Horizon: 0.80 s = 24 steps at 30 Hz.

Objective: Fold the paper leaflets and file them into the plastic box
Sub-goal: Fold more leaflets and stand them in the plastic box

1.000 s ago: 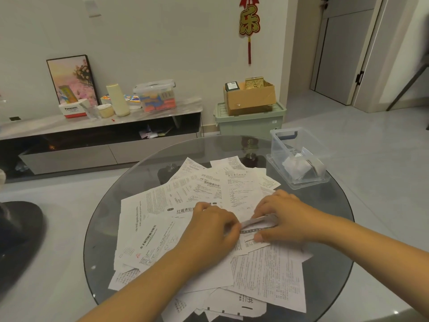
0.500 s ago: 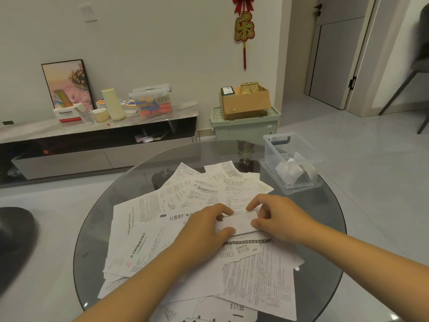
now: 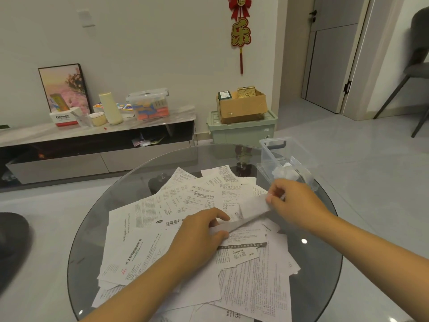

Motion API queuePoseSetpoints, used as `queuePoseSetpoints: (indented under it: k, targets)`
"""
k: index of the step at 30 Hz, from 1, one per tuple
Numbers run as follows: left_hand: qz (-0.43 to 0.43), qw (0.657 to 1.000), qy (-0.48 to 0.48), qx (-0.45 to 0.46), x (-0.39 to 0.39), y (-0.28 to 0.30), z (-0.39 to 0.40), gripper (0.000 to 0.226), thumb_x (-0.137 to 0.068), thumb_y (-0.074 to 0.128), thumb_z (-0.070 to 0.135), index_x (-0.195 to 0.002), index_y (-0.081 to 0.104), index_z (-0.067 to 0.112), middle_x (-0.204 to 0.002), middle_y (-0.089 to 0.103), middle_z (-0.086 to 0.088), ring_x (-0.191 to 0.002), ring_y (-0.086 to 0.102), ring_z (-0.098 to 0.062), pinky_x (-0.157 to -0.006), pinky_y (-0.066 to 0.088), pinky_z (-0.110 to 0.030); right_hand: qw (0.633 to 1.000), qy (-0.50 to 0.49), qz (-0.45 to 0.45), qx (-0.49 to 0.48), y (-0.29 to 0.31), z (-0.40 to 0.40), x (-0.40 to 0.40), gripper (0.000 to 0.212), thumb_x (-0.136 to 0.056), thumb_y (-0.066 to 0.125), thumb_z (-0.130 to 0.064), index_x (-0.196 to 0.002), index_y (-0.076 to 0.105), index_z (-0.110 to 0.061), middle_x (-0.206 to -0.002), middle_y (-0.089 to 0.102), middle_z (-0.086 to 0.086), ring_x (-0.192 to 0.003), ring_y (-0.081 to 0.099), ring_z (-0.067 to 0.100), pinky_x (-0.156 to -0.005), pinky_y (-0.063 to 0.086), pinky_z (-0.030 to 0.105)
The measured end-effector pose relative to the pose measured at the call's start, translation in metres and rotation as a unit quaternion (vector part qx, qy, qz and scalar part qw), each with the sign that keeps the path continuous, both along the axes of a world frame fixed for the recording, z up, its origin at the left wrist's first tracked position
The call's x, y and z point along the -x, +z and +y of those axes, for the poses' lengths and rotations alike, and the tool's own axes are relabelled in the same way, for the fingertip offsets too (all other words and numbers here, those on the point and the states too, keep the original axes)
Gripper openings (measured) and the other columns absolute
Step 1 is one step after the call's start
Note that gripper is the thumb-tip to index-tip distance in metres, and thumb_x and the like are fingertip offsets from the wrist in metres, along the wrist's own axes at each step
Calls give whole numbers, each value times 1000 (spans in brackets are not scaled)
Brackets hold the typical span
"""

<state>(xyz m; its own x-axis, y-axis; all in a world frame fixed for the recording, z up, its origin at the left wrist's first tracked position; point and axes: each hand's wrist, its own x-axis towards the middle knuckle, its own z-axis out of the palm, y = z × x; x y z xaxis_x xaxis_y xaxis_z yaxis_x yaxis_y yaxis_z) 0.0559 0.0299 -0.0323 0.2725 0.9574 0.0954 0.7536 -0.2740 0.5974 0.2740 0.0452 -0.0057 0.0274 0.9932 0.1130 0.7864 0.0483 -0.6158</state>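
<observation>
A folded white leaflet strip (image 3: 249, 213) stretches between my two hands above the pile. My left hand (image 3: 197, 238) pinches its lower left end near the pile's middle. My right hand (image 3: 294, 201) grips its upper right end, raised and close to the clear plastic box (image 3: 272, 156). That box stands open at the table's far right edge and holds crumpled white folded paper (image 3: 284, 174). Several printed leaflets (image 3: 144, 228) lie spread flat and overlapping across the round glass table (image 3: 97, 228).
Behind the table stand a low TV bench (image 3: 92, 133) with a picture frame, bottles and a lidded tub, and a green storage bin (image 3: 241, 131) carrying a cardboard box. A grey chair (image 3: 417, 73) stands at the far right by a door.
The right hand has lifted its end of the folded leaflet up and to the right, toward the plastic box. The left hand stays low on the other end, so the strip is stretched out.
</observation>
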Motion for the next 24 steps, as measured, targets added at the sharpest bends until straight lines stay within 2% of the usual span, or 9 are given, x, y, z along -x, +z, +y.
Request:
queuePoseSetpoints:
  k: [3,5,7,10,12,15,17,20,24]
  targets:
    - [45,997,-56,-34,1,-3,-1,7,-87,61,41,-94,62,41,-87,58,20,-88,52,-1,-89,43,-30,996,-52,38,-64,5,1,-5,10,-93,50,-18,-85,55,-15,-80,65,1,-73,60,18,-63,47,30]
    - [35,996,-79,-21,0,-3,-4,22,-86,51,57,-95,63,41,-87,62,20,-87,53,3,-91,41,-29,992,-49,86,-74,9,-1,-4,11,-93,52,-18,-82,53,-17,-75,69,1,-62,63,9,-63,51,31]
    - [9,997,-77,-6,-1,-4,-6,27,-88,40,63,-95,59,45,-87,63,18,-84,55,2,-87,43,-29,992,-23,115,-37,8,-5,-1,12,-93,53,-19,-81,52,-20,-72,71,-1,-56,64,3,-63,54,32]
    - [-39,999,-36,6,-1,-3,-5,17,-93,42,52,-101,52,42,-86,61,14,-78,56,-2,-77,50,-28,991,13,135,9,1,-9,6,9,-92,55,-20,-83,55,-17,-68,72,1,-65,69,17,-68,58,38]
    - [-50,999,-9,-1,-2,-2,-3,20,-92,48,46,-109,47,35,-90,56,14,-74,53,-1,-73,50,-25,987,28,152,45,-3,-11,11,9,-91,56,-18,-85,56,-12,-69,72,4,-64,69,21,-65,58,36]
    - [-56,998,-12,-6,-3,-1,-2,37,-89,59,40,-120,38,38,-102,49,17,-74,53,0,-71,47,-19,980,32,179,87,-9,-12,17,8,-88,61,-14,-82,56,-13,-65,67,4,-55,64,12,-52,50,20]
    - [-25,999,-38,-11,-3,-2,-2,46,-87,62,39,-124,34,44,-110,43,21,-81,54,4,-75,46,-16,982,25,160,96,-13,-11,21,9,-85,65,-15,-86,56,-17,-66,62,-1,-51,57,5,-51,43,15]
    - [31,996,-76,-34,-4,-5,-3,35,-88,61,37,-119,46,44,-114,37,22,-93,51,7,-85,46,-19,985,31,133,110,-17,-13,24,22,-81,68,-13,-95,54,-21,-72,60,-4,-50,53,1,-44,37,9]
    - [60,992,-101,-38,-4,-8,-2,14,-88,61,37,-102,61,41,-109,39,22,-97,46,1,-86,42,-19,987,46,91,121,-20,-14,26,31,-78,71,-12,-99,53,-26,-95,56,-4,-65,51,3,-45,37,6]
